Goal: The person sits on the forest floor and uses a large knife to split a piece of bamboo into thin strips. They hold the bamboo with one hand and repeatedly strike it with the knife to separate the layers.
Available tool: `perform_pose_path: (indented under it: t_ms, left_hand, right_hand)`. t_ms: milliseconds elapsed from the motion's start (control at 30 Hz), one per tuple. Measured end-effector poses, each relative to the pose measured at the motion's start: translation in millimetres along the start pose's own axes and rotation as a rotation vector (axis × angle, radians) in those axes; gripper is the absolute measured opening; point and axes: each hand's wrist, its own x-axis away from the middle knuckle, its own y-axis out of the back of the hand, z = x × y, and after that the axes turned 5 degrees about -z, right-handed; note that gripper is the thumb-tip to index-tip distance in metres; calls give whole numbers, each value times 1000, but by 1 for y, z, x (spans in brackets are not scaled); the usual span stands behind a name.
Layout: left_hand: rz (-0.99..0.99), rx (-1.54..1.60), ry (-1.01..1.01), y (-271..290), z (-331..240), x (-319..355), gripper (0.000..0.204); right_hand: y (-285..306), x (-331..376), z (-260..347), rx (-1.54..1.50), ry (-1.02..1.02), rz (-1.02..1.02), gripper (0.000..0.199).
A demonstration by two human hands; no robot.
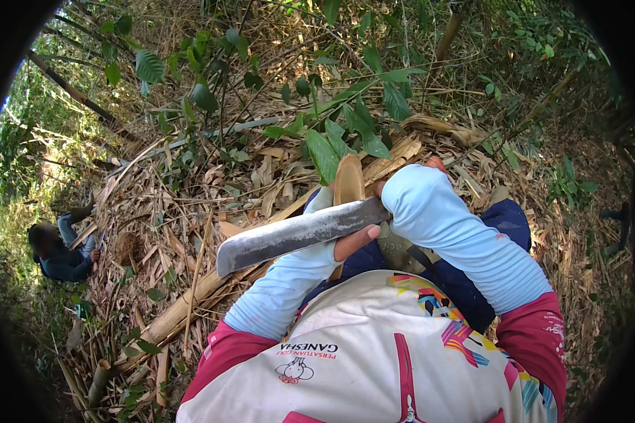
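My right hand (436,163) is closed at the near end of a machete (296,235); a light blue sleeve hides most of the hand and the handle. The broad grey blade reaches out to the left, in front of my left hand. My left hand (356,243) is wrapped round a split piece of bamboo (349,180), thumb showing just below the blade. That piece stands roughly upright between my knees, its pale inner side showing at the top. The blade covers its middle, so I cannot tell whether the edge touches it.
A long dry bamboo stem (183,307) lies slanting at left on dry leaves. Leafy green shoots (346,141) stand just ahead. Farther left, a person (67,250) in dark clothes sits low. A leaning stem (77,95) rises at upper left.
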Motion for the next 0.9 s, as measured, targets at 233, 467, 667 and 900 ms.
perform_pose_path:
  t_ms: [233, 467, 667, 900]
  left_hand:
    - [-140, 49, -172, -13, 20, -2, 58]
    - [-156, -40, -222, -11, 32, -4, 56]
    - [-164, -379, -116, -5, 67, -5, 52]
    - [-169, -203, -114, -1, 66, -14, 52]
  right_hand:
    - [-10, -2, 0, -23, -4, -69, 28]
    - [-9, -16, 0, 31, -40, 76, 34]
    - [-9, -24, -2, 28, -98, 166, 46]
    - [-25, -8, -7, 5, -34, -153, 30]
